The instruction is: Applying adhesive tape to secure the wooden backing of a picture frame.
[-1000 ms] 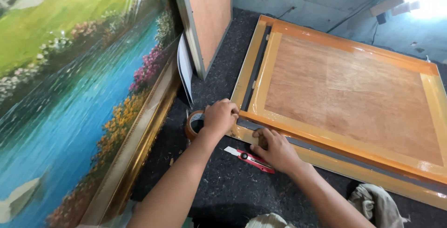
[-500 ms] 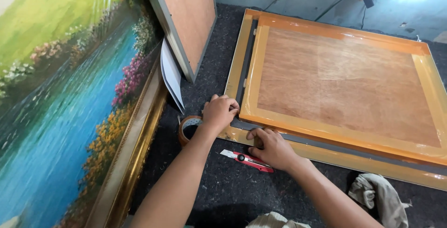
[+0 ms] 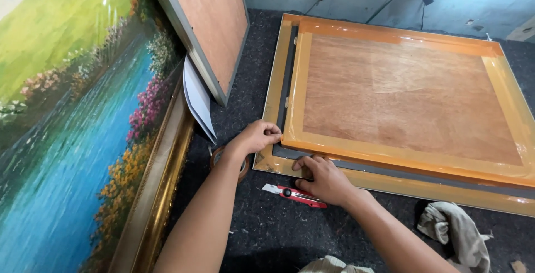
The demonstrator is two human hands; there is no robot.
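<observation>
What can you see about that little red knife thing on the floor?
The red utility knife is slim, with a red body, a dark round knob near its middle and a pale metal-looking tip pointing left. It lies flat on the dark felt-like floor covering, just in front of the picture frame's near corner. The right hand rests over its right end; whether it touches it is unclear. The left hand is on the frame instead.
</observation>
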